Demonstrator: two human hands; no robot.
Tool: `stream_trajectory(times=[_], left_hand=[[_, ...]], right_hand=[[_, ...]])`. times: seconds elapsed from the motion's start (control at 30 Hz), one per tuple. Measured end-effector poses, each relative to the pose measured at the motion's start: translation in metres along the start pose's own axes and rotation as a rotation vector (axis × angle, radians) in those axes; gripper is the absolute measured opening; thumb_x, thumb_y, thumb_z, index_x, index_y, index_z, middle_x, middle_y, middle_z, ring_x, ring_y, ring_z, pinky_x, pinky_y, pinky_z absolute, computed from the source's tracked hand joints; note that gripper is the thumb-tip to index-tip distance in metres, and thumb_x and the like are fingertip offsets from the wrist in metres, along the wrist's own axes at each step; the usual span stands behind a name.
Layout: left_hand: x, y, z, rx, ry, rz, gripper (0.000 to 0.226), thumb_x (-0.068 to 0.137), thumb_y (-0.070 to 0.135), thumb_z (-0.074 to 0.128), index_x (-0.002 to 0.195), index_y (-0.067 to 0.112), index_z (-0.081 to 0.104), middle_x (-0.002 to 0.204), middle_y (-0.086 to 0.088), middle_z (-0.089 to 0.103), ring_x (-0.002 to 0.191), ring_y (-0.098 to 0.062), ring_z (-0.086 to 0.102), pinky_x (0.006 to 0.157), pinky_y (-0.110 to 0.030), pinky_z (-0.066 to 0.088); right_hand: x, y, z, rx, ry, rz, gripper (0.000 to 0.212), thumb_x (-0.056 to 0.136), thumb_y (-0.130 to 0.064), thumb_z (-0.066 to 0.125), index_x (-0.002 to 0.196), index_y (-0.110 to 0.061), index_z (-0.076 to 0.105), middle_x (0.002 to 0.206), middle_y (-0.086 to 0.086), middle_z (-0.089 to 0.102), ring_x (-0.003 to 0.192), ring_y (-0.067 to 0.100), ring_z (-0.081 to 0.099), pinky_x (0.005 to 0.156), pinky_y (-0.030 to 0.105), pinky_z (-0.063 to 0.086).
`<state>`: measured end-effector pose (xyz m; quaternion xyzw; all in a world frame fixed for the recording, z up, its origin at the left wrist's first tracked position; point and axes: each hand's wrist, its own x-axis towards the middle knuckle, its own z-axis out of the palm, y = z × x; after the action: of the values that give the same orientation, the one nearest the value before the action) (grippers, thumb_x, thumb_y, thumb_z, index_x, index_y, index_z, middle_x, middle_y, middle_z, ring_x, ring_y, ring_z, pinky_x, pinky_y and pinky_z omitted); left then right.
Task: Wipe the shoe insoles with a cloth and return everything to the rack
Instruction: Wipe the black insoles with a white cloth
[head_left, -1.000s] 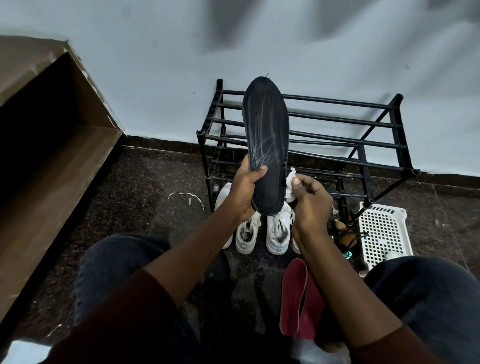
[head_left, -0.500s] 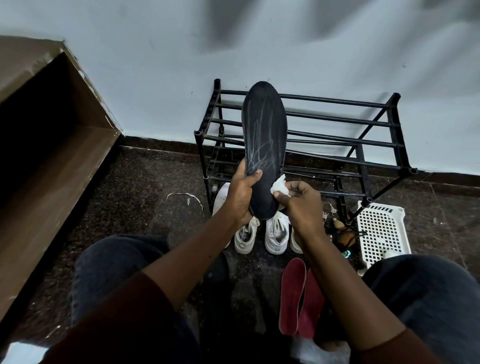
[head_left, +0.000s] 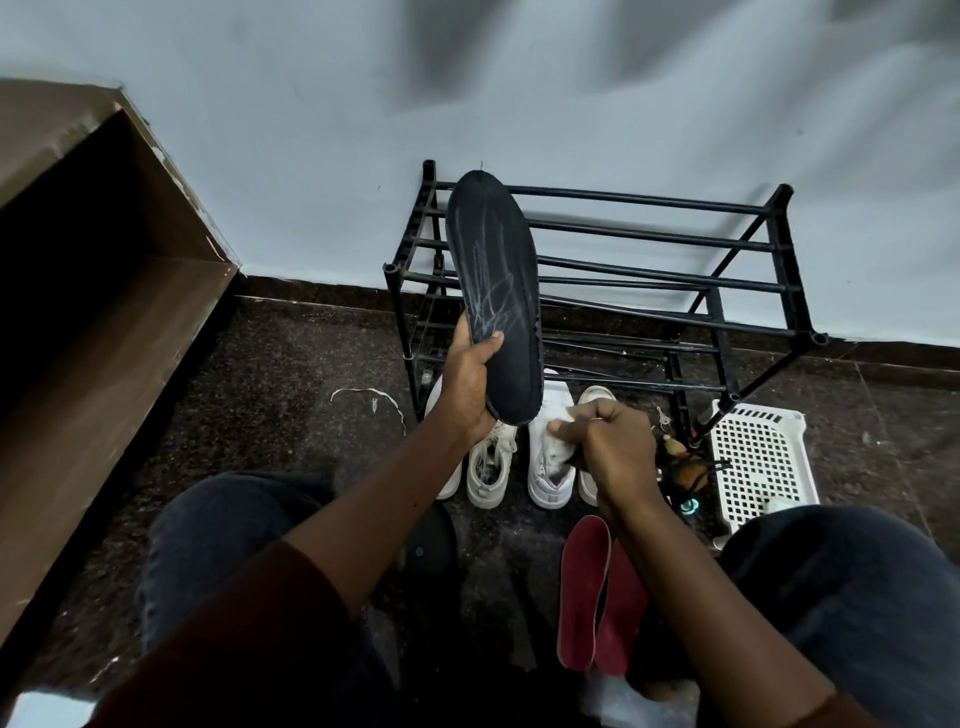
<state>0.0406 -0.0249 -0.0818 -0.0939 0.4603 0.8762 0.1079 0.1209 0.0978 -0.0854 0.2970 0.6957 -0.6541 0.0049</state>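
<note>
Left hand (head_left: 470, 382) grips black insole (head_left: 493, 280) by heel, upright before rack (head_left: 649, 239), marked face toward wearer for wiping. Right hand (head_left: 608, 441) fisted on white cloth (head_left: 569, 415), just below heel, apart. Red insoles (head_left: 584, 587) lie on floor

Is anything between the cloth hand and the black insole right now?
Nothing visible does. The right hand, gripping the white cloth, is just below-right of the scuffed black shoe insole, whose heel end the left hand holds upright; only an open gap lies between.
</note>
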Motion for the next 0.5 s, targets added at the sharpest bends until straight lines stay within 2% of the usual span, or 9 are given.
stream_trajectory(times=[0.07, 0.13, 0.23, 0.3, 0.4, 0.5], left_hand=[[0.001, -0.001, 0.003, -0.018, -0.017, -0.023, 0.043, 0.094, -0.006, 0.038, 0.131, 0.014, 0.046, 0.104, -0.006, 0.064, 0.088, -0.02, 0.064, 0.072, -0.032, 0.055], [-0.002, -0.002, 0.008, -0.033, -0.049, -0.048, 0.044, 0.092, -0.007, 0.037, 0.131, 0.013, 0.045, 0.105, -0.009, 0.063, 0.09, -0.024, 0.062, 0.077, -0.035, 0.054], [-0.005, -0.006, 0.013, -0.086, -0.08, -0.103, 0.049, 0.091, -0.007, 0.034, 0.135, 0.013, 0.042, 0.104, -0.01, 0.062, 0.086, -0.024, 0.061, 0.074, -0.035, 0.053], [-0.005, -0.005, 0.014, -0.147, -0.093, -0.161, 0.051, 0.088, -0.002, 0.037, 0.136, 0.015, 0.041, 0.104, -0.012, 0.06, 0.086, -0.027, 0.06, 0.073, -0.035, 0.053], [-0.003, -0.002, 0.013, -0.218, -0.171, -0.272, 0.062, 0.077, 0.017, 0.049, 0.138, 0.008, 0.041, 0.119, -0.022, 0.053, 0.102, -0.035, 0.054, 0.086, -0.042, 0.049], [-0.005, -0.002, 0.011, -0.277, -0.17, -0.39, 0.064, 0.091, 0.047, 0.043, 0.137, 0.003, 0.044, 0.124, -0.022, 0.055, 0.111, -0.035, 0.054, 0.089, -0.044, 0.048]], right_hand=[[-0.002, -0.008, -0.002, 0.061, 0.058, -0.068, 0.011, 0.067, -0.007, 0.075, 0.071, -0.011, 0.065, 0.069, 0.022, 0.065, 0.06, 0.034, 0.061, 0.065, 0.05, 0.053], [-0.003, -0.019, 0.001, 0.154, -0.013, -0.101, 0.011, 0.073, -0.002, 0.073, 0.081, -0.005, 0.065, 0.073, 0.021, 0.062, 0.063, 0.026, 0.058, 0.064, 0.04, 0.05], [-0.004, -0.033, 0.007, 0.193, -0.139, -0.095, 0.015, 0.076, 0.009, 0.067, 0.078, -0.004, 0.06, 0.067, 0.008, 0.061, 0.054, 0.011, 0.056, 0.052, 0.022, 0.045], [-0.002, -0.035, 0.008, 0.162, -0.129, -0.084, 0.021, 0.072, 0.012, 0.067, 0.073, -0.007, 0.058, 0.065, 0.008, 0.06, 0.055, 0.013, 0.054, 0.048, 0.021, 0.042], [-0.001, -0.033, 0.006, 0.122, -0.099, -0.07, 0.021, 0.067, 0.012, 0.07, 0.071, -0.006, 0.061, 0.058, 0.005, 0.06, 0.044, 0.007, 0.051, 0.044, 0.018, 0.038], [-0.011, -0.029, 0.003, 0.041, -0.164, -0.054, 0.018, 0.065, 0.011, 0.073, 0.071, -0.003, 0.064, 0.051, 0.002, 0.059, 0.041, 0.009, 0.05, 0.045, 0.022, 0.039]])
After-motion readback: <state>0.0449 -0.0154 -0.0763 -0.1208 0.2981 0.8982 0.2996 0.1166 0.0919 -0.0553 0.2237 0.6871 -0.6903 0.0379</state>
